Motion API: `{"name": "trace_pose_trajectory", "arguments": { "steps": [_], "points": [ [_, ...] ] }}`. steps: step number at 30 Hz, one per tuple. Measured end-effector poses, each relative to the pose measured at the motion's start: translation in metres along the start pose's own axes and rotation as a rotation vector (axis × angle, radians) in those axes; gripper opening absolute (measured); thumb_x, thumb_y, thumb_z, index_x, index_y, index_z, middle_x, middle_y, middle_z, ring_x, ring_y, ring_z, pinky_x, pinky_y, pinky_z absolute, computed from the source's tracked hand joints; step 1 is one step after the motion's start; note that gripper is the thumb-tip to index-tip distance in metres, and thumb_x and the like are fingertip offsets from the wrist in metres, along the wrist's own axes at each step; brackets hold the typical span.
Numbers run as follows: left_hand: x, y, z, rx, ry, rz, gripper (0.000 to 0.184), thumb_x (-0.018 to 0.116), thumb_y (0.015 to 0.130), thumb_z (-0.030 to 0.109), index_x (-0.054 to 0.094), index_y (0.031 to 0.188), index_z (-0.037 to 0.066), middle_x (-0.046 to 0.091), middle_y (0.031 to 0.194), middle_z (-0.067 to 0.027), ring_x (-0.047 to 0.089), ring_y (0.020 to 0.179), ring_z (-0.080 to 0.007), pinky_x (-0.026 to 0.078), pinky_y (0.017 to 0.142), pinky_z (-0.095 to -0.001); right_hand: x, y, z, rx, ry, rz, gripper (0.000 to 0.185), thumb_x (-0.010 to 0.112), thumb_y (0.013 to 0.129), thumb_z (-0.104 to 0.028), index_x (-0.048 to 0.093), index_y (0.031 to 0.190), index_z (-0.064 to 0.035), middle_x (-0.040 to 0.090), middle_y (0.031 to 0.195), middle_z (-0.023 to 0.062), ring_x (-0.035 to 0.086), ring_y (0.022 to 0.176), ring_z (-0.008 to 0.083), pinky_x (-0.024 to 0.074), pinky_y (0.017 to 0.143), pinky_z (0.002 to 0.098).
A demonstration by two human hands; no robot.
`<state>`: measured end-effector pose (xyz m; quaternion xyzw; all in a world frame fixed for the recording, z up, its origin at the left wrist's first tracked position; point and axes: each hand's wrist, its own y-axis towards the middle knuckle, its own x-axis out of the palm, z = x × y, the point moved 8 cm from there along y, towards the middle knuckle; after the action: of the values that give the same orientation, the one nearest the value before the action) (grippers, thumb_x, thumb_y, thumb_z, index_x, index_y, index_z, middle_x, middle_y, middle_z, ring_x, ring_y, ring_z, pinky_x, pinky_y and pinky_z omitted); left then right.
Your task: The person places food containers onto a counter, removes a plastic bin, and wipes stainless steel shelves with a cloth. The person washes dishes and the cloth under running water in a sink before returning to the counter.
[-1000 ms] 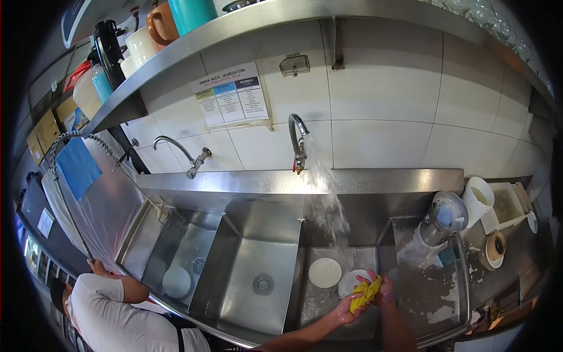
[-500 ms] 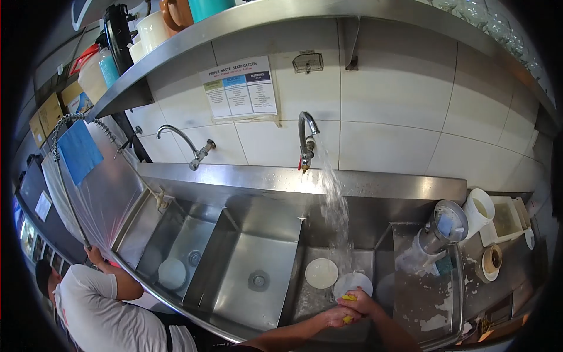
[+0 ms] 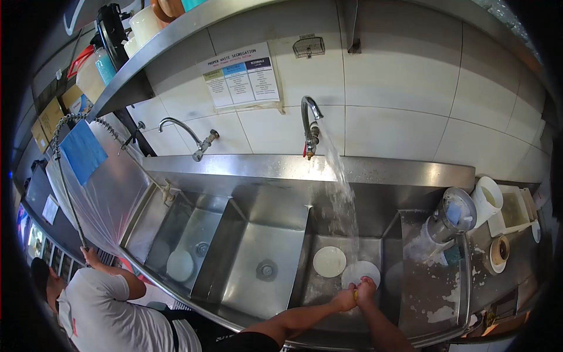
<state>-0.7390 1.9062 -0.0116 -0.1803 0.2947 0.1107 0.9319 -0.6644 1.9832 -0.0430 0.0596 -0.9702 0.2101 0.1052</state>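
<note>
My left hand [image 3: 343, 300] and my right hand [image 3: 366, 290] are closed together around a yellow sponge [image 3: 355, 295], of which only a sliver shows between the fingers. They are over the right-hand sink basin [image 3: 311, 296]. Just beyond my hands lies a white plate [image 3: 363, 271], partly covered by my right hand. Another white plate [image 3: 329, 261] rests to its left on the basin floor. Water pours from the running faucet [image 3: 311, 126] and falls close to both plates.
A middle basin [image 3: 249, 281] and a left basin [image 3: 182, 234] with a round white item [image 3: 180, 266] adjoin. On the right drainboard [image 3: 431, 293] stand a metal container [image 3: 450, 214] and a white tub [image 3: 487, 199]. A co-worker [image 3: 117, 299] at left holds a spray hose [image 3: 73, 211].
My hands have drawn closer together on the sponge, so less yellow shows. The camera view has tilted down slightly. Water keeps running.
</note>
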Motion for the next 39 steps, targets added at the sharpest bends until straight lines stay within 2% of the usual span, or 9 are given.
{"name": "trace_pose_trajectory", "arguments": {
  "steps": [4,9,11,14,17,24,27,31,39],
  "points": [
    [-0.032,-0.022,0.039,-0.015,0.328,-0.332,0.054,0.057,0.071,0.015,0.029,0.116,0.005,0.057,0.089,-0.0249,0.057,0.084,-0.0409,0.045,0.070,-0.0496,-0.010,-0.014,0.041,0.385,0.356,0.389,0.006,0.048,0.076,-0.002,0.053,0.075,-0.0066,0.048,0.067,0.0030,0.046,0.056,0.0151,0.0402,0.050,0.0278],
    [-0.025,-0.018,0.011,0.013,0.401,-0.343,0.063,0.060,0.069,0.014,0.027,0.122,0.008,0.057,0.094,-0.0230,0.057,0.089,-0.0380,0.045,0.074,-0.0481,0.011,0.012,0.072,0.488,0.199,0.135,0.012,0.050,0.079,-0.015,0.052,0.085,-0.0054,0.051,0.070,0.0052,0.051,0.062,0.0200,0.0437,0.055,0.0316],
    [-0.048,-0.008,0.006,0.293,-0.027,0.352,0.058,0.059,0.071,0.012,0.032,0.122,0.008,0.057,0.096,-0.0165,0.058,0.089,-0.0323,0.046,0.073,-0.0435,0.021,0.017,0.068,0.519,0.209,-0.002,0.020,0.050,0.080,-0.022,0.052,0.088,-0.0041,0.053,0.072,0.0067,0.052,0.065,0.0220,0.0452,0.058,0.0333],
    [-0.031,-0.007,-0.007,-0.251,-0.786,-0.111,0.047,0.054,0.076,0.013,0.038,0.120,0.008,0.057,0.101,-0.0118,0.056,0.093,-0.0275,0.045,0.078,-0.0380,0.050,0.005,0.025,0.636,0.513,-0.082,0.042,0.030,0.086,-0.036,0.053,0.095,-0.0010,0.055,0.086,0.0119,0.053,0.081,0.0284,0.0431,0.078,0.0410],
    [-0.011,0.024,-0.034,-0.409,-1.451,-0.067,0.039,0.049,0.081,0.017,0.042,0.118,0.007,0.056,0.103,-0.0098,0.055,0.093,-0.0261,0.043,0.082,-0.0356,0.080,-0.007,-0.024,0.702,0.423,-0.189,0.042,0.025,0.087,-0.033,0.052,0.100,-0.0020,0.053,0.092,0.0128,0.052,0.090,0.0301,0.0409,0.082,0.0446],
    [0.038,0.097,-0.058,-0.431,-2.149,0.219,0.026,0.046,0.082,0.019,0.051,0.105,0.007,0.057,0.099,-0.0110,0.056,0.090,-0.0283,0.047,0.078,-0.0387,0.077,0.030,-0.005,0.268,-0.042,-0.256,0.031,0.043,0.084,-0.023,0.049,0.108,-0.0043,0.055,0.101,0.0096,0.055,0.087,0.0248,0.0431,0.082,0.0337],
    [0.060,0.143,-0.111,0.024,-1.812,0.199,0.028,0.039,0.081,0.020,0.053,0.099,0.003,0.056,0.098,-0.0128,0.055,0.089,-0.0267,0.045,0.079,-0.0362,0.078,0.046,-0.001,0.023,-0.325,-0.366,0.043,0.049,0.075,-0.008,0.044,0.117,0.0015,0.051,0.111,0.0151,0.052,0.100,0.0246,0.0394,0.089,0.0314],
    [0.054,0.131,-0.084,-0.273,-2.149,0.291,0.024,0.047,0.082,0.017,0.051,0.103,0.007,0.056,0.097,-0.0122,0.056,0.088,-0.0287,0.048,0.077,-0.0400,0.064,0.016,-0.040,-0.015,-0.224,-0.107,0.060,0.050,0.069,-0.003,0.033,0.126,0.0065,0.043,0.125,0.0178,0.041,0.117,0.0254,0.0319,0.096,0.0302],
    [0.018,0.057,-0.052,-0.487,-1.943,0.038,0.023,0.053,0.075,0.007,0.051,0.097,0.002,0.056,0.084,-0.0103,0.057,0.073,-0.0250,0.049,0.069,-0.0368,0.054,-0.030,-0.044,-0.341,-1.022,-0.943,0.078,0.064,0.065,-0.020,0.026,0.131,-0.0020,0.033,0.132,0.0195,0.034,0.122,0.0273,0.0279,0.100,0.0353]
  ]
}}
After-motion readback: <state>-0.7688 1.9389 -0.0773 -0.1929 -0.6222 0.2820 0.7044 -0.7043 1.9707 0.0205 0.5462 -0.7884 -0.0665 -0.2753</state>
